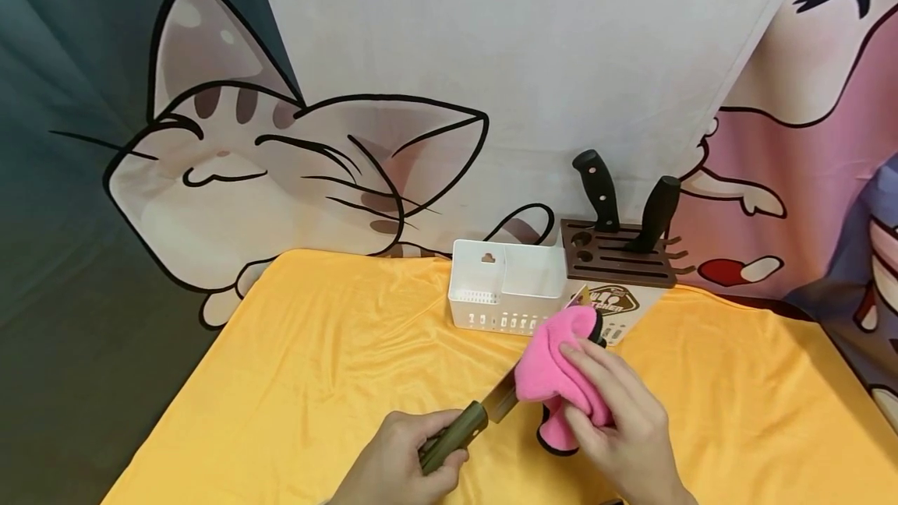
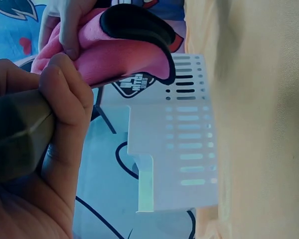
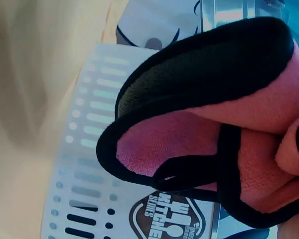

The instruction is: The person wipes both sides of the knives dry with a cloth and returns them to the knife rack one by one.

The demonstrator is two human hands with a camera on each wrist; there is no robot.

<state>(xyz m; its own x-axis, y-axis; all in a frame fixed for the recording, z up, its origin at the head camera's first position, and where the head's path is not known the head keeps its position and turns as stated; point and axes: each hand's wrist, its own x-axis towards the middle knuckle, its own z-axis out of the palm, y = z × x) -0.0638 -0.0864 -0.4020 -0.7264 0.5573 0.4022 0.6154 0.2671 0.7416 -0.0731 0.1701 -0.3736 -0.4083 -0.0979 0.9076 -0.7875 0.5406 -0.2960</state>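
My left hand (image 1: 389, 464) grips the dark green handle of a knife (image 1: 454, 438). Its blade slants up and to the right, bare near the handle and covered farther along by a pink cloth (image 1: 554, 361) with black edging. Thumb and fingers of my right hand (image 1: 627, 419) pinch this cloth over the blade. In the left wrist view the handle (image 2: 20, 134) fills the near left, with the bunched cloth (image 2: 124, 55) beyond it. Folds of the cloth (image 3: 169, 144) fill much of the right wrist view and hide the blade there.
Behind the cloth stands a white utensil holder (image 1: 508, 294) with slotted walls. Its brown slotted top (image 1: 578, 256) holds two black-handled knives (image 1: 598, 192), and hooks stick out on the right. A yellow cloth (image 1: 309, 380) covers the table, against a printed cartoon curtain (image 1: 561, 45).
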